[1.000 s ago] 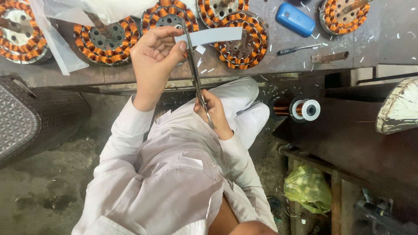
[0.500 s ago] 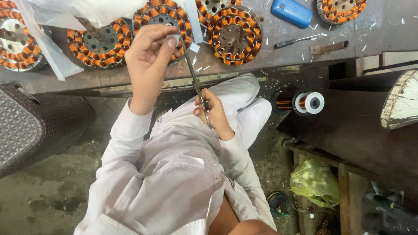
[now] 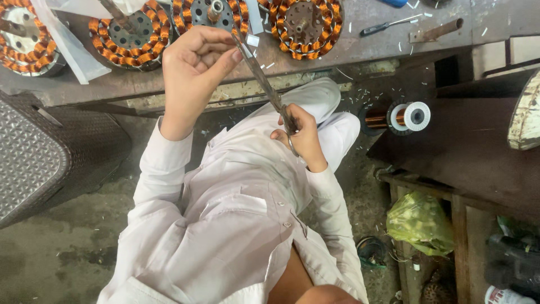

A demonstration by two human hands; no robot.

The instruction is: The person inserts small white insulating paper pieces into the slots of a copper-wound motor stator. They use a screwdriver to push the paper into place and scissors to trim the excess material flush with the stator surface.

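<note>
Scissors [image 3: 264, 76] between both hands

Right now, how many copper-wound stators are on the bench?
4, all along the top edge: one at far left, one behind the left hand, one at top centre, one right of centre. More may lie out of frame.

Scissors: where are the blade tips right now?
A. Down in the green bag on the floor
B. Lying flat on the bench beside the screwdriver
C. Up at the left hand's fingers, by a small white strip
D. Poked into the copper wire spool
C: the right hand holds the handles of the scissors, and the blades run up to the left hand, whose fingers pinch beside a small white strip.
</note>
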